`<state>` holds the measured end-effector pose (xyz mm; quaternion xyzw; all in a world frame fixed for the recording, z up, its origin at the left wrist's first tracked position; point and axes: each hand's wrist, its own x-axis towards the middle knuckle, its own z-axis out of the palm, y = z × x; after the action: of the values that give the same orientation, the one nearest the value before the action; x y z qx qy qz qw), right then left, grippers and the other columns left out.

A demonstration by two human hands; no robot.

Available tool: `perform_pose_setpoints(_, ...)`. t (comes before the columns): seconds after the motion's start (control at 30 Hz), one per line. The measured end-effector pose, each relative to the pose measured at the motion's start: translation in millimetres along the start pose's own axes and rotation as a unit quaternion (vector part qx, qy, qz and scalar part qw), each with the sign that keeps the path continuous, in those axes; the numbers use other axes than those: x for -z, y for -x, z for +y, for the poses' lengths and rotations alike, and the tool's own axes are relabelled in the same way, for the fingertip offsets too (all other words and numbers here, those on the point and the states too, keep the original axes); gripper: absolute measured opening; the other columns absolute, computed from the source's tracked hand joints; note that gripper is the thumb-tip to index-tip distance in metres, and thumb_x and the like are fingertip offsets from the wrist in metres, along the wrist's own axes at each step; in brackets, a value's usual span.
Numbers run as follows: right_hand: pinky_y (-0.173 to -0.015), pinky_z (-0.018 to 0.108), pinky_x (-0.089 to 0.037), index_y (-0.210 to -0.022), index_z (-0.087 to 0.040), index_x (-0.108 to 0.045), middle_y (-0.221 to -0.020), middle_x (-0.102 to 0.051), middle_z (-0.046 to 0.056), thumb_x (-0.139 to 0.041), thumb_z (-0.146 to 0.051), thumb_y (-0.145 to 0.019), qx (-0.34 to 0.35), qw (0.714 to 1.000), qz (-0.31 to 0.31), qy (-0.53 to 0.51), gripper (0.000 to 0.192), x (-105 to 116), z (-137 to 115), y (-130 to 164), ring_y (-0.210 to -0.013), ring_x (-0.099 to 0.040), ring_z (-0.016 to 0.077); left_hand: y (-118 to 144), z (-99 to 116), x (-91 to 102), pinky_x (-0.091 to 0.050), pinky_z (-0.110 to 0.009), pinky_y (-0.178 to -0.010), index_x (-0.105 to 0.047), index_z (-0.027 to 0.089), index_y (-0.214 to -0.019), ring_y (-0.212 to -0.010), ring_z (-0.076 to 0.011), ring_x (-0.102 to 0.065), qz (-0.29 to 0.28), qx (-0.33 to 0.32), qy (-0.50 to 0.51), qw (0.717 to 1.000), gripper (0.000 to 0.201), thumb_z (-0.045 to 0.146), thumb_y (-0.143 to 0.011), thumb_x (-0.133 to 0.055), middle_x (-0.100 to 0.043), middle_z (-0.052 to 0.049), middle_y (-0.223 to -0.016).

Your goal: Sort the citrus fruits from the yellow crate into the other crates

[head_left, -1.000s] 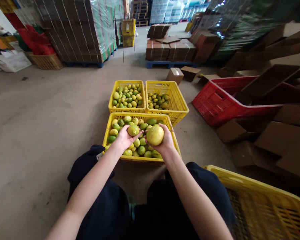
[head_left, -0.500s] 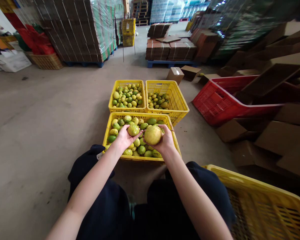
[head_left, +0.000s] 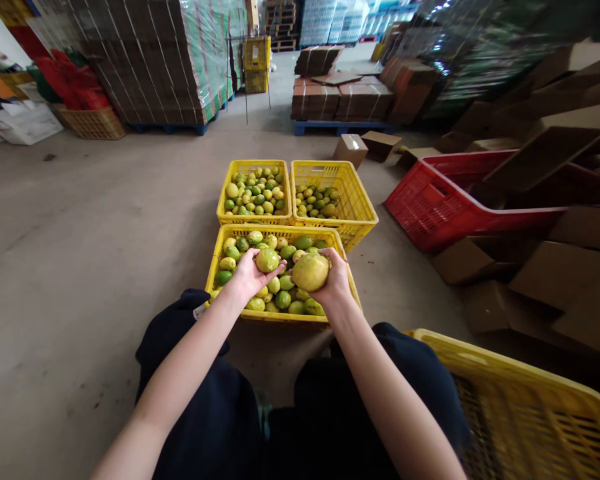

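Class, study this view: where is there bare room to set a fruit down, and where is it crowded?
Bare concrete floor lies left of the three yellow crates. The far right crate shows bare bottom. The near crate is heaped under the left hand and right hand. Cardboard boxes crowd the right.

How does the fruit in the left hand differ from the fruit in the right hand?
The fruit in the left hand is smaller; the fruit in the right hand is clearly larger. The left hand holds its fruit from below and the left, while the right hand grips its fruit from the right side. Both are round, yellow-green, and held above the near yellow crate of similar fruit.
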<state>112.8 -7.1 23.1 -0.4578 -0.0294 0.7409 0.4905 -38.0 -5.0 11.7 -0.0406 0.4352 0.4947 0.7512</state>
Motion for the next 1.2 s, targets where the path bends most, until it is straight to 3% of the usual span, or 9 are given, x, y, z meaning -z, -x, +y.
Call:
perform_pose_setpoints(0.3, -0.061, 0.034, -0.057, -0.075, -0.020, -0.060, -0.057, -0.063, 0.002, -0.059, -0.033, -0.079, -0.004, 1.000, -0.010, -0.021, 0.013, 2, 2, -3, -0.060, -0.065, 0.0206, 2, 1, -1.2, -0.061, -0.028, -0.060, -0.058, 0.008, -0.116, -0.075, -0.0227, -0.071, -0.007, -0.001, -0.004, 1.000, 0.035, 0.025, -0.094, -0.036, -0.068, -0.016, -0.087)
perform_pose_setpoints(0.63, -0.063, 0.038, -0.057, -0.081, -0.020, -0.061, -0.060, -0.064, 0.003, -0.051, -0.035, -0.082, -0.004, 1.000, 0.015, -0.006, 0.018, 1, 2, -1, -0.065, -0.066, 0.0226, -1, 0, 0.1, -0.062, -0.030, -0.061, -0.058, 0.010, -0.119, -0.082, -0.0249, -0.071, -0.001, 0.000, 0.010, 1.000, 0.035, 0.024, -0.093, -0.039, -0.069, -0.017, -0.091)
perform_pose_setpoints(0.87, -0.061, 0.035, -0.056, -0.078, -0.022, -0.059, -0.058, -0.063, -0.001, -0.061, -0.035, -0.080, 0.001, 1.000, 0.015, 0.000, 0.013, 2, 3, -4, -0.062, -0.065, 0.0202, -1, 0, 0.3, -0.061, -0.030, -0.062, -0.059, 0.011, -0.118, -0.078, -0.0235, -0.071, -0.002, 0.003, 0.005, 1.000, 0.035, 0.025, -0.093, -0.039, -0.069, -0.016, -0.092)
perform_pose_setpoints(1.2, -0.061, 0.036, -0.057, -0.079, -0.021, -0.059, -0.059, -0.062, 0.001, -0.058, -0.035, -0.078, 0.003, 1.000, 0.017, -0.015, 0.014, 7, 4, -9, -0.064, -0.064, 0.0211, -1, 2, 0.8, -0.060, -0.029, -0.060, -0.057, 0.009, -0.118, -0.079, -0.0227, -0.070, 0.013, -0.005, -0.020, 1.000, 0.035, 0.027, -0.094, -0.038, -0.068, -0.016, -0.097)
